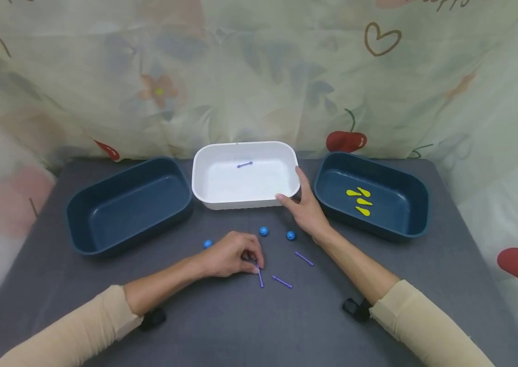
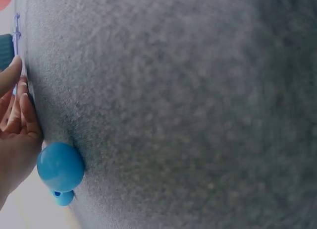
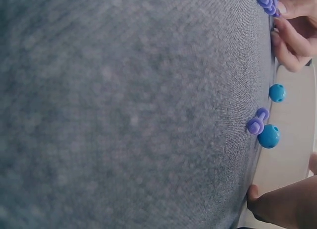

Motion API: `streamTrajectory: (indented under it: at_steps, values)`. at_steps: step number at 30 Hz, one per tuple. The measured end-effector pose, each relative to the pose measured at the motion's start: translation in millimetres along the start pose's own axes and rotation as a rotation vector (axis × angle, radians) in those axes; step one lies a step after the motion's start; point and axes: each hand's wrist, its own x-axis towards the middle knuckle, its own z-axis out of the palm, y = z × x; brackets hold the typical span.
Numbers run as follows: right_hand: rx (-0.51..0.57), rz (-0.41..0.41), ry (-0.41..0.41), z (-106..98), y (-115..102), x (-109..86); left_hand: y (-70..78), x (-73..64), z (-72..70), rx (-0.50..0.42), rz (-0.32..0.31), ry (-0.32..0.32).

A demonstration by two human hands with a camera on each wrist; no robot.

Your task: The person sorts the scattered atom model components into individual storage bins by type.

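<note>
Purple double-knobbed stick (image 1: 261,282) is at gray tabletop (image 1: 222,321), in front of white bin (image 1: 217,187), far end pinched in my left hand (image 1: 231,255), likely because it's so thin, while my right hand (image 1: 307,211) grips the bin's near-right corner, seemingly to steady it.

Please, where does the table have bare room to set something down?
Free: near middle of the table, between the left sleeve and right sleeve; also between left bin and left sleeve, and between right bin and right sleeve. Crowded: before the white bin, with beads, purple sticks, left hand and right hand.
</note>
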Motion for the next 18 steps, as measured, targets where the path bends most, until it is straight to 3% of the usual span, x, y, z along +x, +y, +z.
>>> streamTrajectory:
  at_steps: [12,18]
  values:
    - [0.018,-0.014,0.000,0.2,-3.4,-0.6,-0.1,1.7,-9.0,-0.098,-0.078,0.025]
    - [0.026,-0.012,-0.007,0.3,-5.6,-1.7,5.1,5.5,-21.2,-0.079,-0.055,0.077]
